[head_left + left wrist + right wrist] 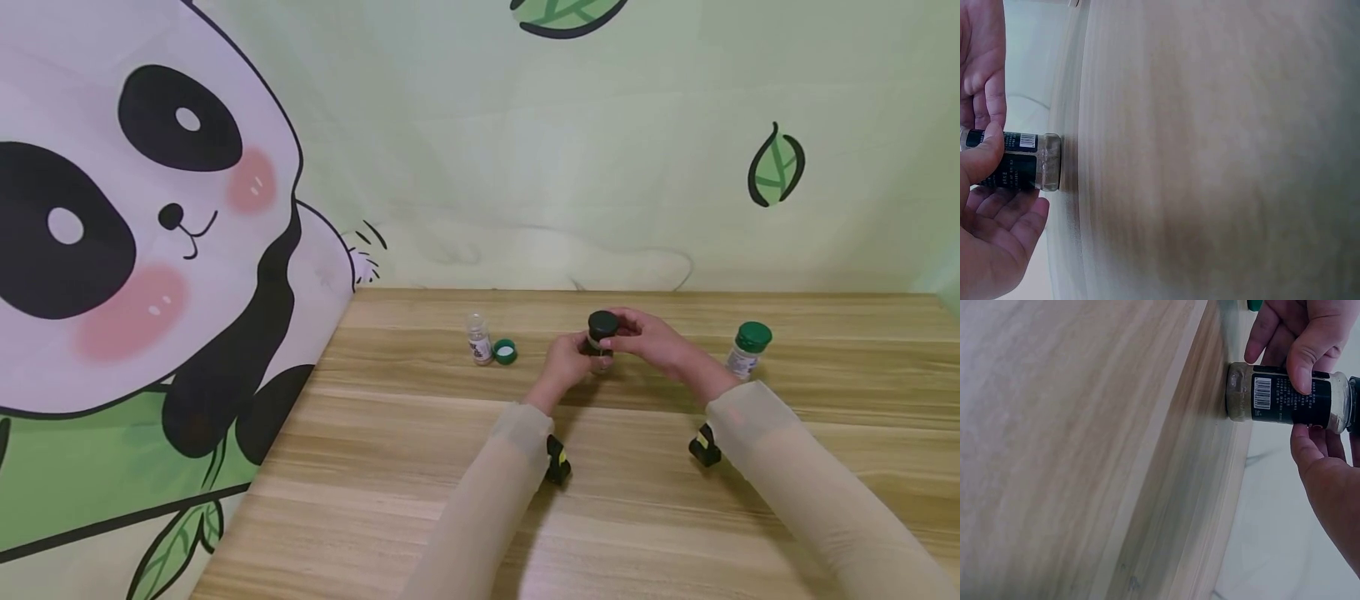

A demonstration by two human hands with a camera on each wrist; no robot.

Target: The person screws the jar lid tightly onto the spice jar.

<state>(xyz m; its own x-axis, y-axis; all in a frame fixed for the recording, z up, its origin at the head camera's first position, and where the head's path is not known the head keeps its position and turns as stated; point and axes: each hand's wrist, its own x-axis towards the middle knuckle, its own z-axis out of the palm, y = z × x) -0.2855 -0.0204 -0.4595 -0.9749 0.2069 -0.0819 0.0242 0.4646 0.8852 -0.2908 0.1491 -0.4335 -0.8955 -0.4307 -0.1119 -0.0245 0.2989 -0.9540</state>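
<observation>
A clear spice jar (602,367) with a black cap (603,322) stands upright near the back of the table, between both hands. My left hand (566,364) grips its body, thumb across the dark label in the left wrist view. From the other side, my right hand (648,340) holds the jar near its top, with thumb and fingers about the cap and neck. In the right wrist view the jar (1272,397) shows a barcode, and grey-brown contents are visible at its base. The hands partly hide the jar in every view.
Left of the hands stands an uncapped clear spice jar (480,343), with a green cap (506,352) lying beside it. At right, behind the right forearm, is another jar with a green cap (753,337). A panda-printed cloth (465,150) hangs behind the wooden table (405,450).
</observation>
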